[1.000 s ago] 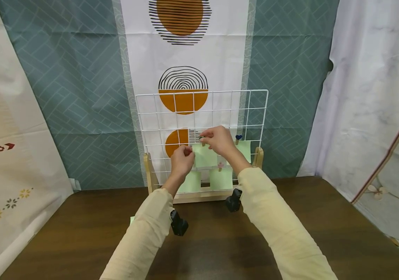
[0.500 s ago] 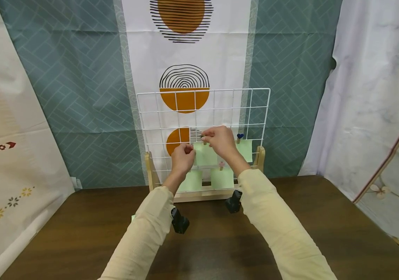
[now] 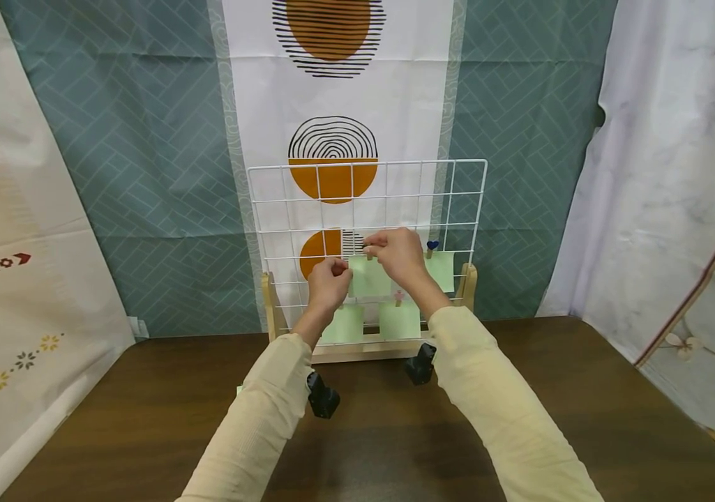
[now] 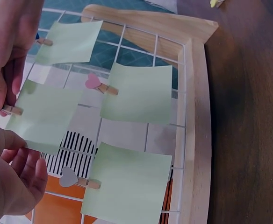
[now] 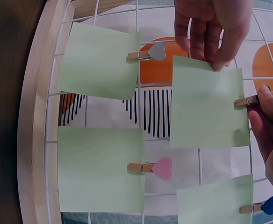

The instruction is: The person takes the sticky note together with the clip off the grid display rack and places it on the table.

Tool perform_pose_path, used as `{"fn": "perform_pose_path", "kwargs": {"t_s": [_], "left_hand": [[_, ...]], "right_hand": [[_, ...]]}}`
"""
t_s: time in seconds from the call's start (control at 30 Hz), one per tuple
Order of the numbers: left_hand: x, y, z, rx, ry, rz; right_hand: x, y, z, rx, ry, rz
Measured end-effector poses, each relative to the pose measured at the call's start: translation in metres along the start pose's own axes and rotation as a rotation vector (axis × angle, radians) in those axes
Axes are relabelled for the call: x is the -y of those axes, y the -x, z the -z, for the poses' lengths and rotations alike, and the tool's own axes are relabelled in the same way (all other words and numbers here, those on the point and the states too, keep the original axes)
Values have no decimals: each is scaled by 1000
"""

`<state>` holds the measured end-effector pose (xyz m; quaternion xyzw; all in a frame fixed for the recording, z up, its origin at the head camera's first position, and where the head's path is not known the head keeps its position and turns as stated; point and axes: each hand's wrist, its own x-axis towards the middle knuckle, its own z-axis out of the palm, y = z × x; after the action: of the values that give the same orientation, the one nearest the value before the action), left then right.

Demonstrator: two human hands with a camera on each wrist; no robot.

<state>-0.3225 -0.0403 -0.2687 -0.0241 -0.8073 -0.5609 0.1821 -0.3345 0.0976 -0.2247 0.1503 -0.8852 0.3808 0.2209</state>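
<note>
My right hand [image 3: 397, 252] pinches a small wooden clothespin [image 5: 241, 101] at the top edge of a light green paper note [image 5: 209, 105]. The clothespin's jaws overlap the note's edge and the top wire beside it. With thumb and fingers, my left hand [image 3: 328, 282] pinches the side edge of the same note, seen closely in the left wrist view. This note lies against a white wire grid [image 3: 366, 164]. Other green notes hang around it: one by a pink-heart clothespin [image 5: 160, 168], one by a grey-heart clothespin [image 5: 153, 52], one by a blue-heart clothespin [image 5: 267, 206].
The grid stands upright in a wooden base [image 3: 363, 353] on a dark brown table [image 3: 382, 432]. A green scrap of paper [image 3: 239, 389] shows beside the left sleeve. Patterned cloths [image 3: 162, 174] hang behind and at both sides.
Both hands stay at the same note and clothespin, with hardly any movement. The head view has shifted slightly, moving the scene a little to the right.
</note>
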Motion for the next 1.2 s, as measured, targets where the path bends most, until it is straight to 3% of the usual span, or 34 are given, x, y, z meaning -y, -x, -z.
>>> {"fn": "perform_pose_path", "kwargs": {"t_s": [0.37,0.8,1.2], "left_hand": [[-3,3,-1,17,38,11],[-1,5,4,30,75,23],[-3,12,12,65,111,30]], "right_hand": [[-4,3,5,-49,38,21],[-3,4,10,-34,-66,-27],[-2,10,13,-42,-256,-43]]}}
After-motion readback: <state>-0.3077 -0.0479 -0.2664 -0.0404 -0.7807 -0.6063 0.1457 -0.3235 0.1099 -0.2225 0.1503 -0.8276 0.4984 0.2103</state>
